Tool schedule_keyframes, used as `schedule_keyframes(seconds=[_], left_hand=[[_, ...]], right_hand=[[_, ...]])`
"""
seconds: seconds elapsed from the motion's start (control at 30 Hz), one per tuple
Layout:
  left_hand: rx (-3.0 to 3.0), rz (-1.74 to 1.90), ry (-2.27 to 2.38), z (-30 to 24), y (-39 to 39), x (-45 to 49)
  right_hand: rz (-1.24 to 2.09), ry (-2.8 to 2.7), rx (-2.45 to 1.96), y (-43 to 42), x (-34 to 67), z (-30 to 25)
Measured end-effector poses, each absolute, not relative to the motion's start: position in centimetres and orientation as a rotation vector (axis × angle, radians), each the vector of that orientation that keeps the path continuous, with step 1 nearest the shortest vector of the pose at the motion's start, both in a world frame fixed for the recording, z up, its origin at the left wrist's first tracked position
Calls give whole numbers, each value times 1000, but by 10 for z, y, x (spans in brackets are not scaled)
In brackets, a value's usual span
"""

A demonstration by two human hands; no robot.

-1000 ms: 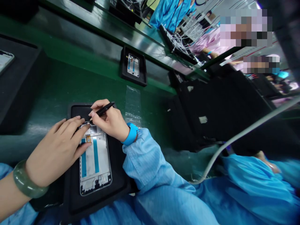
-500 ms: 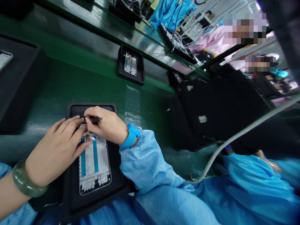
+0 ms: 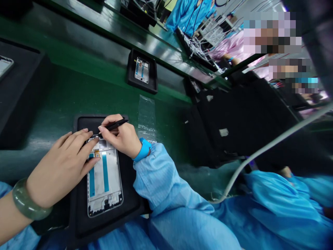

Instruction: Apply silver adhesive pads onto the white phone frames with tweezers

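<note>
A phone frame (image 3: pixel 111 177) with a silvery back and two blue strips lies in a black foam tray (image 3: pixel 78 222) in front of me. My left hand (image 3: pixel 62 161) rests over its upper left part, fingers spread and holding nothing. An orange flex cable (image 3: pixel 97 153) shows beside the left thumb. Pinched in my right hand (image 3: pixel 121 135) is a black pen-like tool (image 3: pixel 117 124), slanted with its tip down at the top edge of the frame. The exact contact at the tip is too small to make out.
Another phone frame (image 3: pixel 142 70) sits in a small black tray (image 3: pixel 131 78) farther back. A clear tape strip (image 3: pixel 146 116) lies on the green bench (image 3: pixel 65 90). Black foam trays (image 3: pixel 23 93) stand left, a black stack (image 3: pixel 244 121) right. A grey cable (image 3: pixel 249 156) crosses near a co-worker's blue sleeve (image 3: pixel 275 194).
My right hand has turned and moved slightly right, so more of the black tool shows. The far tray has shifted a little left. My left hand stays in place.
</note>
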State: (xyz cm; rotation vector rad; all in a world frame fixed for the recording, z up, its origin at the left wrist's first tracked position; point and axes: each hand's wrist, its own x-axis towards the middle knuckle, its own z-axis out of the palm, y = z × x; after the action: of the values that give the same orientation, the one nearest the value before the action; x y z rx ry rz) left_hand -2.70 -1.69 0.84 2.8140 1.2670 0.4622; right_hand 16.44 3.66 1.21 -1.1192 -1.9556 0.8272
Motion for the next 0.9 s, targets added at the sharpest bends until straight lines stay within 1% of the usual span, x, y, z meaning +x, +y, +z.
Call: schedule_keyframes(seconds=[0.33, 0.77, 0.9], left_hand=[[2793, 473, 1249, 9, -16, -25], [2778, 499, 1267, 7, -15, -26], [2760, 511, 1273, 7, -16, -26]], right_hand=[[763, -2069, -1066, 40, 159, 14], [813, -1922, -1111, 39, 163, 13], [793, -1949, -1134, 37, 165, 12]])
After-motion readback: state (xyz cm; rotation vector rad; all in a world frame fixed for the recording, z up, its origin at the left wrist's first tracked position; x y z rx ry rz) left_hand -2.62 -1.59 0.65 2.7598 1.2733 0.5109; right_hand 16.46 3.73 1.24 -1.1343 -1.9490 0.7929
